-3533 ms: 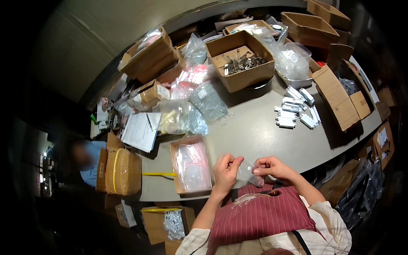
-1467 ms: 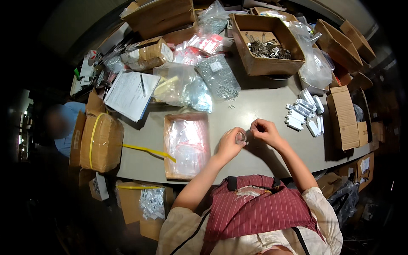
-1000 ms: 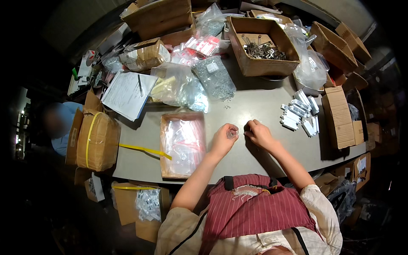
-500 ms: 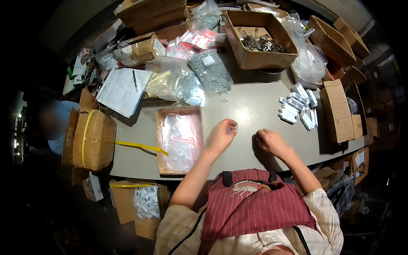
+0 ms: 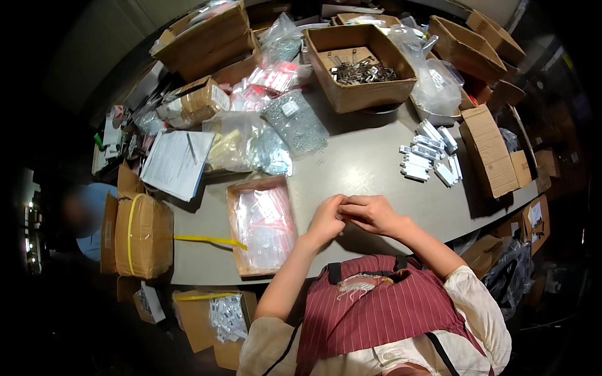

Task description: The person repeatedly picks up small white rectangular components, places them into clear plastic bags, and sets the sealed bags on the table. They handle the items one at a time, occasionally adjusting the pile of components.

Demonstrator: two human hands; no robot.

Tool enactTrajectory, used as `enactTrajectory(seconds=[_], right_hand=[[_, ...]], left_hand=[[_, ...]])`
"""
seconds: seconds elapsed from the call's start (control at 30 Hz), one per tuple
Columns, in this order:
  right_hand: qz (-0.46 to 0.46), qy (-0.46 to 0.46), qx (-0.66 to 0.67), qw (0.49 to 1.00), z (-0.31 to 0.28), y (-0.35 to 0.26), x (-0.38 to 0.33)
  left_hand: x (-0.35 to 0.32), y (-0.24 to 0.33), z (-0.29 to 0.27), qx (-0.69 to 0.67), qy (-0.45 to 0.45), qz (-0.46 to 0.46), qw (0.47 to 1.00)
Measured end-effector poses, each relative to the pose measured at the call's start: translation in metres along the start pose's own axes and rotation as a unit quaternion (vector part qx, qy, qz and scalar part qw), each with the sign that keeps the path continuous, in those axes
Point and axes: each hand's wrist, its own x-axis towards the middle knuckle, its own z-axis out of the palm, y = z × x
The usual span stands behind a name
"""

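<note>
My left hand (image 5: 327,220) and my right hand (image 5: 374,215) meet over the near middle of the table, fingers bent and pressed together. In the left is a small translucent thing, now mostly covered by the fingers; its kind does not show. The right hand's fingertips close in against it, and whatever they pinch is hidden. Just left of my hands stands a shallow cardboard box (image 5: 234,257) of clear small bags with red edges (image 5: 266,225). White and silver block-shaped parts (image 5: 429,152) lie in a loose cluster to the right.
Across the back are an open carton (image 5: 370,99) of metal clips, a clear bag of small metal parts (image 5: 295,122) and papers with a pen (image 5: 174,160). A taped carton (image 5: 150,235) with a yellow strap stands left, near a person in blue (image 5: 97,219). Another carton (image 5: 489,150) edges the right side.
My right hand has moved left and joined my left hand, which has come slightly nearer and left. The view has shifted a little.
</note>
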Motion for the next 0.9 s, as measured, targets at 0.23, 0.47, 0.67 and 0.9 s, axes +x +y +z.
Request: enactTrajectory(seconds=[0.23,0.47,0.67,0.9], right_hand=[[0.204,0.168,-0.188,0.946,-0.045,0.064,-0.045],[0.229,0.163,-0.387,0.878,-0.048,0.106,-0.111],[0.256,0.151,-0.386,0.873,-0.036,0.115,-0.114],[0.274,0.065,-0.357,0.891,-0.060,0.139,-0.098]], left_hand=[[0.000,0.002,-0.002,0.035,0.109,-0.028,0.993],[0.004,-0.009,0.005,0.025,0.117,-0.002,0.993],[0.002,-0.005,0.007,-0.044,0.077,-0.082,0.993],[0.008,-0.040,0.009,-0.040,0.092,-0.027,0.995]])
